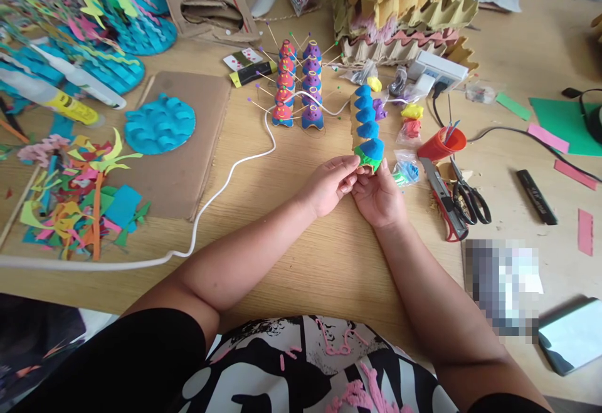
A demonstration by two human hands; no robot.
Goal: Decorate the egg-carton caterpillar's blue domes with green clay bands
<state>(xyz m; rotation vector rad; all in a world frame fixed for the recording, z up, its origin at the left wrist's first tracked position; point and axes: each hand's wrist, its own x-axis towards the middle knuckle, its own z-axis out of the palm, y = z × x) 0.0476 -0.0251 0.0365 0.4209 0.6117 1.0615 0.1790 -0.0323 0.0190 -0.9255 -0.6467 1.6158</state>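
A strip of egg carton cups [367,130] is covered on top in blue clay and points away from me. Green clay wraps the lower part of its nearest cup, while the farther cups show bare carton on their left side. My left hand [328,187] pinches the near end from the left. From the right and below, my right hand [380,197] grips the same end, its thumb at the green edge. To the right of the strip lie a bag of green and blue clay [405,168] and a red clay lump [412,128].
Red [283,113] and purple [311,115] carton figures with thin sticks stand behind my left hand. A white cable [230,178] crosses the table. At right are an orange cup [430,145], a box cutter [444,200] and scissors [470,197]. Cardboard [188,175] lies left.
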